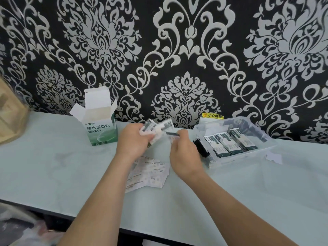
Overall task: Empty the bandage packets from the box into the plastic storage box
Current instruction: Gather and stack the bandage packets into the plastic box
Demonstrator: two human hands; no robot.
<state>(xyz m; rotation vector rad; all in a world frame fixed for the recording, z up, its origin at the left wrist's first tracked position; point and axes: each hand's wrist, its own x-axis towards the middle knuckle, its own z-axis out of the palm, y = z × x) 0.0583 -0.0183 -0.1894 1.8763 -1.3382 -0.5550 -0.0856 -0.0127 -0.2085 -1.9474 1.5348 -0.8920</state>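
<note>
Left hand (pixel 134 141) grips fanned bandage packets (pixel 157 127); your right hand (pixel 184 153) pinches one. Light, thin, likely slick: pinch short edges, carry to plastic storage box (pixel 262 148).

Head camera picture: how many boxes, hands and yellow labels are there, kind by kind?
Cardboard bandage box: 1
Clear plastic storage box: 1
Hands: 2 (left hand, right hand)
Yellow warning label: 1
Bandage packets: overlapping, not countable
Total counted: 5
</note>
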